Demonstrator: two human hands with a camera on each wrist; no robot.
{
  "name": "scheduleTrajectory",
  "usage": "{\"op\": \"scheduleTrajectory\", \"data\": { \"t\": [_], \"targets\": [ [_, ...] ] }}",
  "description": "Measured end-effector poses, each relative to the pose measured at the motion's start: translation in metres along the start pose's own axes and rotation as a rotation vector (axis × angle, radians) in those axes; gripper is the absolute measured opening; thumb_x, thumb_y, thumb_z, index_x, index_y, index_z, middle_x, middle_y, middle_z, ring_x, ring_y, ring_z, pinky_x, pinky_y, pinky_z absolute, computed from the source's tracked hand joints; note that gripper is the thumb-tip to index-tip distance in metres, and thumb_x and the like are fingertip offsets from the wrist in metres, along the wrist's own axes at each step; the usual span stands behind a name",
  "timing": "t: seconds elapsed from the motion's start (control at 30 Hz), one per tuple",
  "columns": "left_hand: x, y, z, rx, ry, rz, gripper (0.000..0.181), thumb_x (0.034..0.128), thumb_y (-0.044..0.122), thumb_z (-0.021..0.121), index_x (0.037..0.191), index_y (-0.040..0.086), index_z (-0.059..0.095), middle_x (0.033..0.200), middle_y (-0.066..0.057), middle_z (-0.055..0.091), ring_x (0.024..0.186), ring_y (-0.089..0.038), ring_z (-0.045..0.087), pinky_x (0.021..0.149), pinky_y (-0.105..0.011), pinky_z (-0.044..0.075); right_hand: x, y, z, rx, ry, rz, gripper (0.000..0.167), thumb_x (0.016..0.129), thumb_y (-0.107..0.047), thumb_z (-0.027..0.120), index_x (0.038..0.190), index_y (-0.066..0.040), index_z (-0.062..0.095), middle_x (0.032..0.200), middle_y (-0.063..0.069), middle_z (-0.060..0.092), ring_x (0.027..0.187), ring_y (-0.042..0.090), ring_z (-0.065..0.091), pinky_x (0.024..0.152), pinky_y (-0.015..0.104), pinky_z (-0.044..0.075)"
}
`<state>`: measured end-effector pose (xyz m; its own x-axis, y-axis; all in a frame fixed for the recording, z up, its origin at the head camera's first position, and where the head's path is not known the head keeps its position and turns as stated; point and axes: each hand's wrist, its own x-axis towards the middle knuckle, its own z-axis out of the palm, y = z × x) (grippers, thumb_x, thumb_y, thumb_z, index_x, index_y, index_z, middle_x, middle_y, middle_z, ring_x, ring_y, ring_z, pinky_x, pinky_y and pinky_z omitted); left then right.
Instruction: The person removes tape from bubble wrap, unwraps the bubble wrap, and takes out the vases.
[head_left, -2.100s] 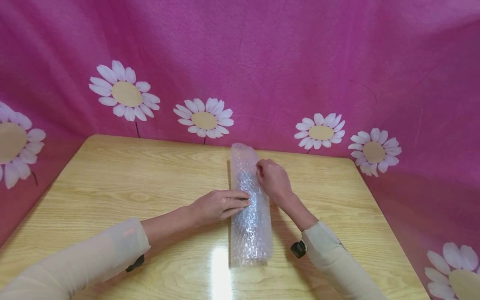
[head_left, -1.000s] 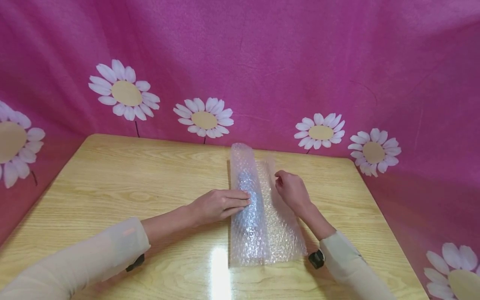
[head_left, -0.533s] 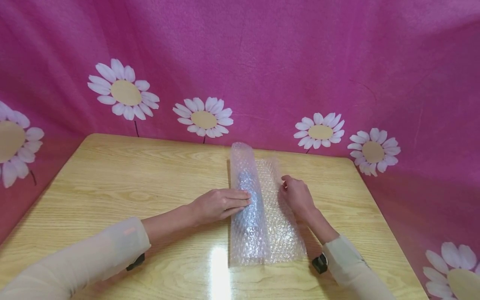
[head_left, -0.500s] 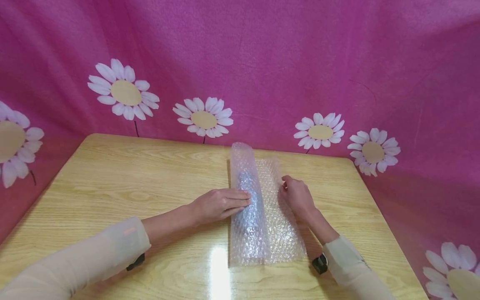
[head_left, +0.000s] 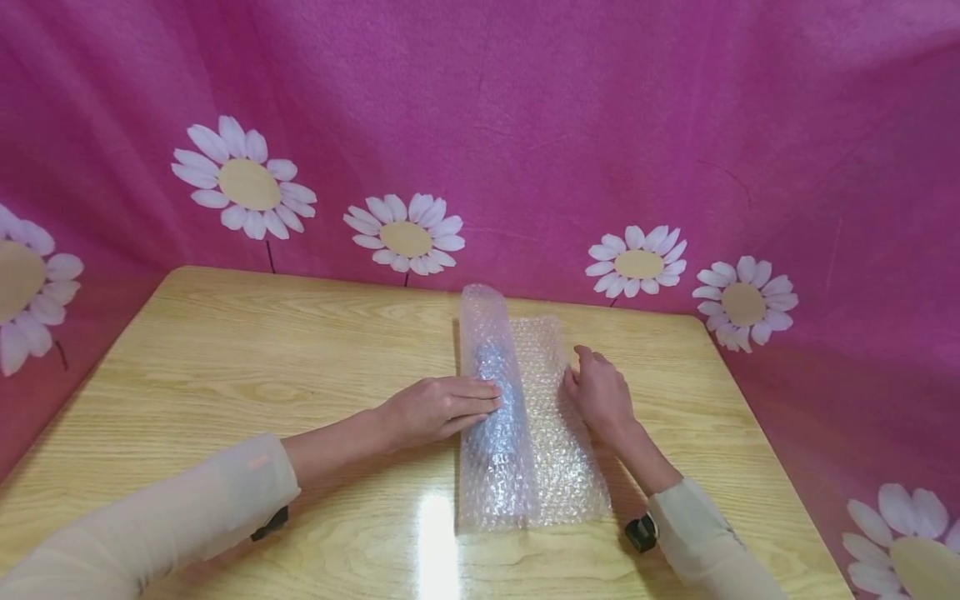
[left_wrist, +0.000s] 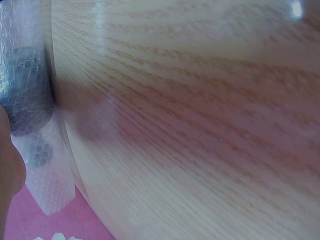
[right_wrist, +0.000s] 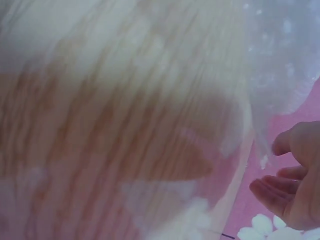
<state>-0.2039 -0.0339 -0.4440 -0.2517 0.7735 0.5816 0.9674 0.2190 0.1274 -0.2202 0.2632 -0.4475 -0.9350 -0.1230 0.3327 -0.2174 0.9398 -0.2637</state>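
A roll of bubble wrap [head_left: 495, 467] lies lengthwise on the table, with a loose flap [head_left: 551, 417] of it spread out to the right. Through the layers a dark, bottle-like object [left_wrist: 25, 90] shows dimly in the left wrist view, its details blurred by the wrap. My left hand [head_left: 431, 411] rests on the roll from the left, its fingers laid straight across the top. At the right edge of the flap is my right hand [head_left: 602, 398]. In the right wrist view its thumb and fingers are parted, and nothing is between them.
The wooden table [head_left: 300, 350] has a raised gloss and reflects a light near its front. A pink curtain [head_left: 525, 125] printed with white flowers hangs along the back and sides.
My right hand has drawn the flap out from the roll to the right, then let go of its edge with fingers spreading. The left hand has stayed on the roll.
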Motion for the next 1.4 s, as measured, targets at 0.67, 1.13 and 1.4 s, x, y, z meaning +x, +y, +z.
{"op": "scheduleTrajectory", "data": {
  "t": [0.67,1.13,1.4],
  "targets": [
    [-0.003,0.001,-0.002,-0.008,0.043,0.012,0.031,0.0876,0.008,0.076,0.118,0.003,0.073,0.123,-0.008,0.069,0.119,-0.019,0.062,0.100,-0.024,0.044,-0.017,-0.060,-0.012,0.815,-0.506,0.243,0.049,0.105,-0.025,0.050,0.135,0.014,0.048,0.097,0.022,0.069,0.077,0.030,0.071,0.068,0.043,0.061],
    [-0.007,0.001,-0.004,-0.067,0.036,-0.059,0.024,0.0901,0.007,0.073,0.114,0.005,0.076,0.123,-0.008,0.069,0.118,-0.019,0.063,0.098,-0.024,0.047,-0.018,-0.070,-0.015,0.949,-0.606,0.343,0.057,0.104,-0.026,0.050,0.143,0.015,0.038,0.101,0.021,0.069,0.082,0.026,0.070,0.076,0.043,0.060],
    [-0.008,0.004,-0.007,-0.093,0.053,-0.100,0.022,0.0893,0.007,0.074,0.111,0.004,0.076,0.120,-0.009,0.070,0.115,-0.020,0.064,0.097,-0.027,0.049,-0.017,-0.072,-0.015,0.954,-0.620,0.365,0.058,0.103,-0.028,0.052,0.143,0.012,0.039,0.101,0.019,0.069,0.083,0.027,0.070,0.076,0.045,0.060]
  ]
}}
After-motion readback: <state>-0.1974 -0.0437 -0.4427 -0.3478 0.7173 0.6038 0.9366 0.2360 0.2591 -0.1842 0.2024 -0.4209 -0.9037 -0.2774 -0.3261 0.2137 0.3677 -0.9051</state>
